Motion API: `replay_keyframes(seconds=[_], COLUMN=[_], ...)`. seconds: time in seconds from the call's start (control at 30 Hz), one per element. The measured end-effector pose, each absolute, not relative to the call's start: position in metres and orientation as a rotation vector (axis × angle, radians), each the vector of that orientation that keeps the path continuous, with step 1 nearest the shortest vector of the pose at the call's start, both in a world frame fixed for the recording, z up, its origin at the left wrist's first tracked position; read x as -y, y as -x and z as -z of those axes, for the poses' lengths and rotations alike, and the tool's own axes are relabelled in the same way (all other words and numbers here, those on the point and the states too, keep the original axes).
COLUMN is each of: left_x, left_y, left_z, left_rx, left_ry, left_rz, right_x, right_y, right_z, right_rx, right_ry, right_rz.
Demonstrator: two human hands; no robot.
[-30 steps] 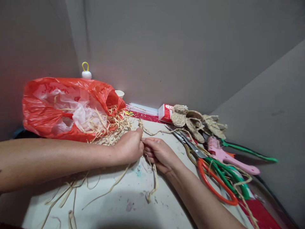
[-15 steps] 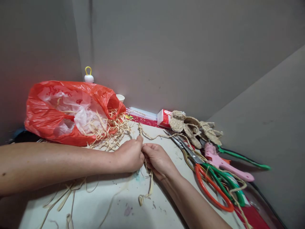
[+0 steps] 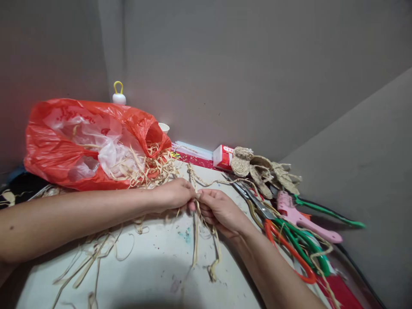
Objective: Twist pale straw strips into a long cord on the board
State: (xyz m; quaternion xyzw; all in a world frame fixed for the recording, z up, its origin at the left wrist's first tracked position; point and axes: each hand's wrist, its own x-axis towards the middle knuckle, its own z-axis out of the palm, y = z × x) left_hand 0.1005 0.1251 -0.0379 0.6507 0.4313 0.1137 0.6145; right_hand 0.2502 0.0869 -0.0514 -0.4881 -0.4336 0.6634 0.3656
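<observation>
My left hand [image 3: 174, 195] and my right hand [image 3: 219, 210] meet at the middle of the white table [image 3: 154, 274], fingertips pinched together on pale raffia strands [image 3: 197, 234]. Loose ends of the strands hang down from the pinch and trail over the table. A braided raffia cord [image 3: 206, 182] runs from the pinch toward the back right. Both hands are closed on the strands.
A red plastic bag [image 3: 80, 143] spilling raffia [image 3: 148, 169] lies at the back left. At the right lie woven raffia pieces [image 3: 262, 169], scissors with orange handles [image 3: 283, 246] and green handles [image 3: 305, 244], a pink glue gun [image 3: 301, 216], and a red-and-white box [image 3: 223, 156].
The pinch has lifted slightly and the hanging strands now spread longer below the hands. The camera view shifted a little; the bag sits further left.
</observation>
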Motion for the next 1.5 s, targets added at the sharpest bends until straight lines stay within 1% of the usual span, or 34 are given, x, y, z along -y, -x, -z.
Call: replay_keyframes(seconds=[0.13, 0.3, 0.4, 0.63, 0.77, 0.83, 1.07, 1.27, 1.43, 1.5], left_x=[-0.128, -0.137, -0.139, -0.139, -0.137, -0.135, -0.13, -0.129, -0.128, -0.128], left_y=[-0.1, -0.094, -0.094, -0.097, -0.098, -0.099, -0.102, -0.101, -0.1, -0.099], left_z=[0.047, 0.047, 0.049, 0.052, 0.053, 0.052, 0.048, 0.056, 0.056, 0.055], left_rx=[-0.944, -0.868, -0.861, -0.89, -0.887, -0.924, -1.05, -1.039, -0.947, -0.915], left_ry=[-1.639, -1.956, -1.979, -1.411, -1.332, -1.358, -1.468, -1.459, -1.368, -1.341], left_rz=[-0.368, -0.315, -0.329, -0.227, -0.27, -0.288, -0.296, -0.349, -0.421, -0.432], right_x=[-0.088, -0.088, -0.088, -0.085, -0.083, -0.082, -0.081, -0.075, -0.066, -0.064], right_y=[-0.259, -0.265, -0.264, -0.255, -0.252, -0.253, -0.263, -0.249, -0.23, -0.227], right_z=[0.052, 0.054, 0.053, 0.048, 0.049, 0.047, 0.034, 0.033, 0.044, 0.048], right_rx=[1.187, 1.348, 1.448, 1.795, 1.976, 2.032, 2.08, 1.805, 1.609, 1.567], right_ry=[1.321, 1.408, 1.48, 1.606, 1.648, 1.655, 1.69, 1.735, 1.8, 1.807], right_rz=[-1.727, -1.685, -1.591, -1.156, -0.829, -0.763, -0.866, -1.049, -1.212, -1.227])
